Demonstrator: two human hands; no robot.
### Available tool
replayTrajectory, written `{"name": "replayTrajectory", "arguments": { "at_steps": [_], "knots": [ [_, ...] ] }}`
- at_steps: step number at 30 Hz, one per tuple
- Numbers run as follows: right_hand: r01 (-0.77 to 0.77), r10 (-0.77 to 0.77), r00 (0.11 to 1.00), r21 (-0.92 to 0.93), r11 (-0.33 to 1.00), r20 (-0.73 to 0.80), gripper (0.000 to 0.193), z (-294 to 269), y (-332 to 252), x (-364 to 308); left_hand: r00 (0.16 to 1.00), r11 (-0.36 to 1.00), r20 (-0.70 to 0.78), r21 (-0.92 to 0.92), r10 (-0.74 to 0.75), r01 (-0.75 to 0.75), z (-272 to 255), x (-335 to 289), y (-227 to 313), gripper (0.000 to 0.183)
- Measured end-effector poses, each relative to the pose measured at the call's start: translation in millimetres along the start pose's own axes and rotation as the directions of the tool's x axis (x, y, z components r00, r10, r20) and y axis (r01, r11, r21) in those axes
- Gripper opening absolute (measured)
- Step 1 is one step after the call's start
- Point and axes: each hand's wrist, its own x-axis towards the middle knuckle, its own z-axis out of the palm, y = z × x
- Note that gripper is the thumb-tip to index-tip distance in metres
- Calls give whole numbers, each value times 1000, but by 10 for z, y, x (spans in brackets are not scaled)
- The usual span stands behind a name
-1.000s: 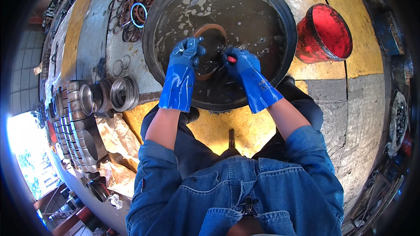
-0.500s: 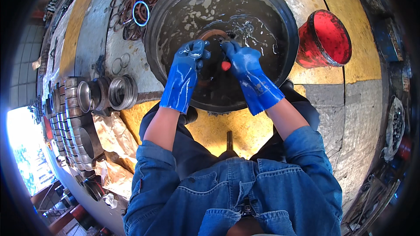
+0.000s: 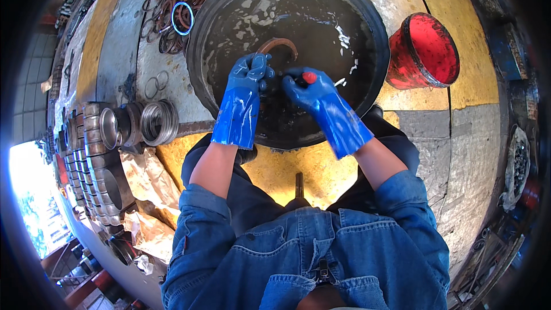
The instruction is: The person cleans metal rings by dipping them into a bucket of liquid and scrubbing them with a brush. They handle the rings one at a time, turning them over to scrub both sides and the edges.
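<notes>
Our gloved left hand is clamped on a rust-brown ring, its lower part hidden from us, within a round black tub of dark liquid. Our right hand, nearby, wraps around a red-handled tool whose tip we cannot see. A red bucket stands beside the tub.

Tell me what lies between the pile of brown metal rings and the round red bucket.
In the head view, a wide, round, dark tub of murky liquid lies between them.
</notes>
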Motion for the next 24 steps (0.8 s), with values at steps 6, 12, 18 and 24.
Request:
{"name": "replayTrajectory", "arguments": {
  "at_steps": [6, 12, 18, 24],
  "knots": [
    [423, -554, 824, -775, 470, 114, 53, -76, 143, 118, 997, 998, 22, 3, -69, 69, 43, -38, 54, 34],
    [79, 82, 987, -854, 514, 141, 46, 11, 205, 248, 995, 996, 47, 44, -83, 81, 95, -134, 211, 36],
    [-168, 280, 951, -541, 824, 131, 29, 110, 181, 102, 999, 1000, 46, -22, -16, 18, 116, -145, 213, 33],
    [-177, 202, 978, -295, 939, 57, 28, 19, -106, -9, 1000, 999, 22, -45, 7, -6, 45, -86, 155, 32]
  ]
}}
